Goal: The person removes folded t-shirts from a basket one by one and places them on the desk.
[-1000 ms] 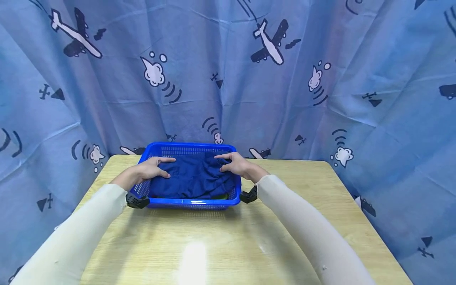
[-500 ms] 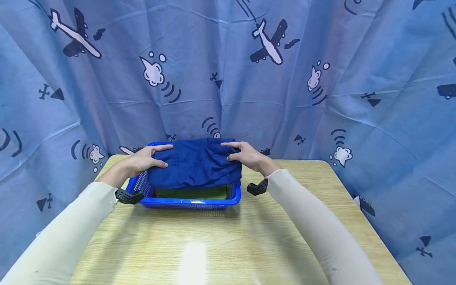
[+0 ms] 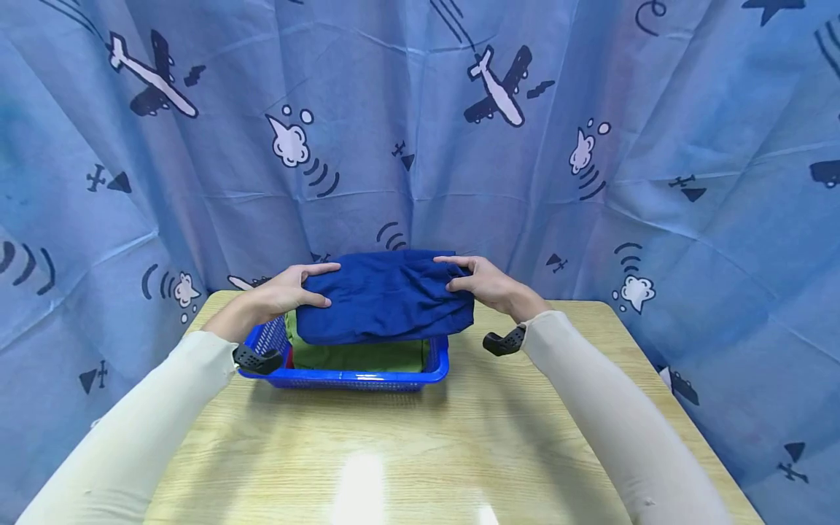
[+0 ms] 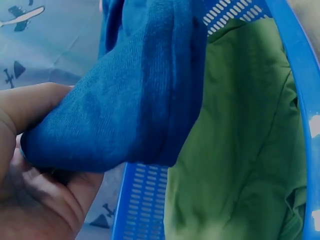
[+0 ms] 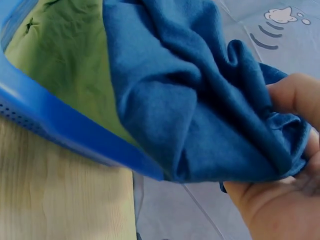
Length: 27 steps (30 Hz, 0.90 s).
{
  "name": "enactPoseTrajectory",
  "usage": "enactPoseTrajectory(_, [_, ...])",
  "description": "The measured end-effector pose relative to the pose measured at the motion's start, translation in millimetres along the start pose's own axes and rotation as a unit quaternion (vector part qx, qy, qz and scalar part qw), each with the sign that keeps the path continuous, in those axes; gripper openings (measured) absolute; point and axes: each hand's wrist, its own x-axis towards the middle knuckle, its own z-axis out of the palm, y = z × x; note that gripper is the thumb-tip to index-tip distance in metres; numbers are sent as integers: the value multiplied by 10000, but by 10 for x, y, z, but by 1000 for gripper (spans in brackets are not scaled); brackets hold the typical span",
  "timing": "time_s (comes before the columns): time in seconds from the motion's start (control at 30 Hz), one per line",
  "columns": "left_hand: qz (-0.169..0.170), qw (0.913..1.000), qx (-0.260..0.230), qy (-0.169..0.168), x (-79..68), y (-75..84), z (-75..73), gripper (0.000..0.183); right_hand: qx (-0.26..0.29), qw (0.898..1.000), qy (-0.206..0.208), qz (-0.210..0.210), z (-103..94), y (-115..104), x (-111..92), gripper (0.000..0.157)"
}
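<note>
A folded dark blue garment (image 3: 387, 295) is held up over the blue plastic basket (image 3: 367, 377). My left hand (image 3: 285, 292) grips its left end; in the left wrist view the thumb (image 4: 42, 102) lies on top and the other fingers pass underneath. At the opposite end my right hand (image 3: 492, 284) pinches the bunched fabric between thumb and fingers. Loose folds of the garment (image 5: 165, 90) hang by the basket's rim in the right wrist view. Inside the basket lies a green cloth item (image 4: 235, 125), partly covered by the garment in the head view.
The basket stands on a light wooden table (image 3: 394, 452), near its back edge. A bit of red (image 3: 289, 357) shows at the basket's left inner side. Behind the table hangs a blue curtain (image 3: 367, 109) printed with airplanes.
Both hands have lifted the blue garment up out of the basket and shifted it to the right, uncovering the green item beneath. The basket has stayed in place.
</note>
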Motion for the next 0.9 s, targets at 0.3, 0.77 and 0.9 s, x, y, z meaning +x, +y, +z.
enactPoseTrajectory(0.3, [106,9998,151,14,82,133,162,75,99,9999,-39,-1,-239,48,-174,63])
enactPoseTrajectory(0.77, [-11,9993,338,164,383,344,555,75,146,9997,113,128,-655,323,-352,65])
enactPoseTrajectory(0.9, [70,9993,343,162,462,366,642,74,45,9995,185,244,-751,368,-376,66])
